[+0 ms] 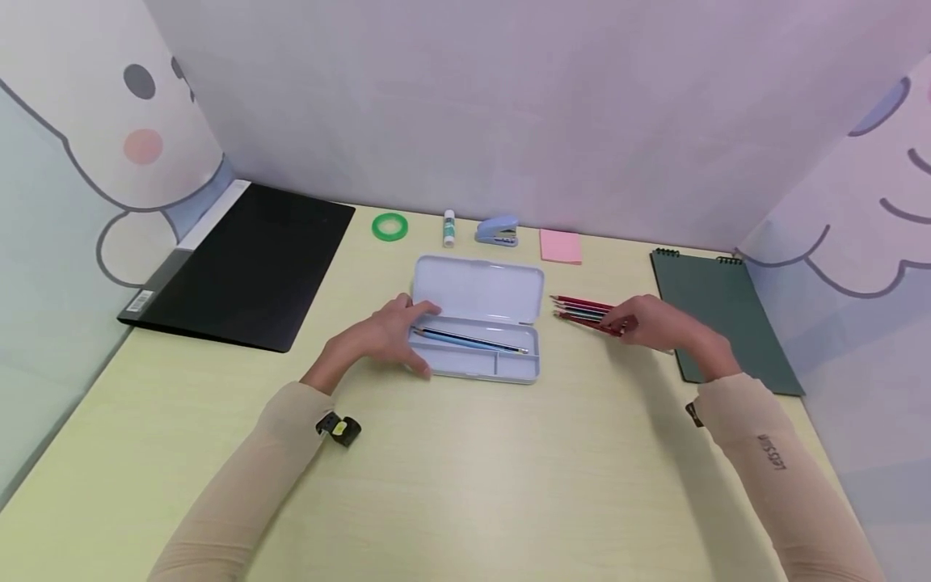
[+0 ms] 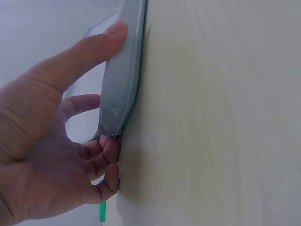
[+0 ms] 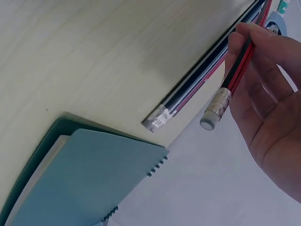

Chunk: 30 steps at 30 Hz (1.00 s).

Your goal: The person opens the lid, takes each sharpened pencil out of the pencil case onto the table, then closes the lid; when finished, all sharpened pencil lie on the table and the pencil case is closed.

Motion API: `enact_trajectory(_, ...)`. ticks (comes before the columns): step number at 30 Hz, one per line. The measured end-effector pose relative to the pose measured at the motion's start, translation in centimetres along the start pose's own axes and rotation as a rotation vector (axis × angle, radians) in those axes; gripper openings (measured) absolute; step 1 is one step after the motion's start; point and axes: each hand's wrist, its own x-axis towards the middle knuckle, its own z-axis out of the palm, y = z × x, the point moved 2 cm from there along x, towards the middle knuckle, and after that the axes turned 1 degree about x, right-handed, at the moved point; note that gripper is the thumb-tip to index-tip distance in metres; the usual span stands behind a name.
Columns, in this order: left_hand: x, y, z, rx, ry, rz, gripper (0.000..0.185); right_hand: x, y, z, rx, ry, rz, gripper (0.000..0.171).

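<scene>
An opened pale blue pencil case (image 1: 478, 289) lies on the table with its lid tipped back. A dark striped pencil (image 1: 483, 342) and a light blue pencil (image 1: 452, 343) rest in its long rear compartment. My left hand (image 1: 381, 333) holds the case's left end, the thumb (image 2: 96, 49) on its front wall and the fingers around the far corner. My right hand (image 1: 650, 322) pinches a red and black pencil (image 3: 239, 70) between thumb and fingertips, its white eraser end lifted. Beneath it, several pencils (image 3: 176, 96) lie side by side on the table.
A black flat board (image 1: 254, 267) is at the left and a green spiral notebook (image 1: 727, 319) at the right. Along the back are green tape (image 1: 389, 216), a glue stick (image 1: 448, 229), a blue stapler (image 1: 498, 230) and pink sticky notes (image 1: 560, 246). Walls enclose the table's back and sides.
</scene>
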Motion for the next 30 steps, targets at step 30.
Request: enact_trajectory(30,0.3,-0.3,0.2,0.002,0.002,0.01,0.099,0.3,1.8,0.8,-0.106,0.129,0.106,0.031)
